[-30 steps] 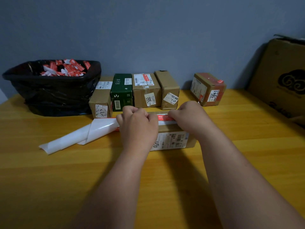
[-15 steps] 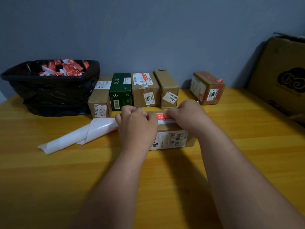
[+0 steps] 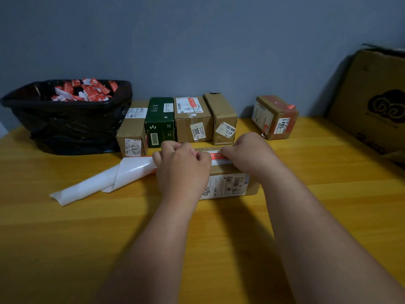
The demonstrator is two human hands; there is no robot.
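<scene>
At far left, a black bin bag (image 3: 72, 128) holding red-and-white scraps (image 3: 87, 91) stands on the wooden table (image 3: 65, 238). Beside it we see a curled white sheet (image 3: 105, 181) lying flat, its right end running up to the left hand (image 3: 182, 170). That hand reaches forward with a straight forearm, back of the hand up, fingers curled tight into a fist that grips the near end of a red-and-white strip (image 3: 217, 157). The strip lies along the top of a labelled cardboard box (image 3: 228, 183), which sits between the two hands, near the table's middle. The right hand (image 3: 249, 154) arches over the box's right end, wrist bent, fingertips pinching the strip. Behind stands a row of small boxes (image 3: 192, 121); further right, a lone box (image 3: 274, 117) and a large carton (image 3: 372, 102).
</scene>
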